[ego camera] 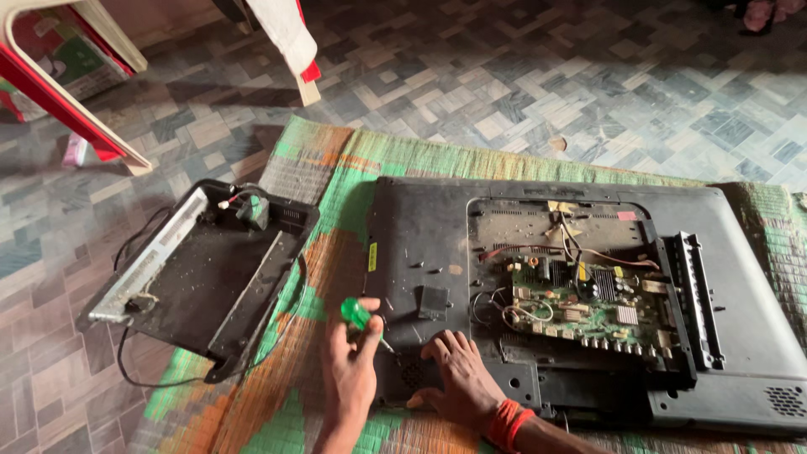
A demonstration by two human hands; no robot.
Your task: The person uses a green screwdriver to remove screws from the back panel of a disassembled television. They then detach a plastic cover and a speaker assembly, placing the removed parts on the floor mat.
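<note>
left hand (349, 370) gripping green screwdriver (360, 317) | right hand (461, 382) flat, open on TV back (420, 244) at 6 o'clock | tip could slip, tilted shaft

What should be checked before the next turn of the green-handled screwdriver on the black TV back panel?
1. Left hand grips the green-handled screwdriver: ok.
2. Screwdriver tip seated in a screw: cannot tell, too small.
3. Right hand flat on the black plastic TV back panel, steadying it: ok.
4. Right fingers clear of the exposed green circuit board: ok.
5. Panel resting on the green and orange woven mat: ok.
</note>
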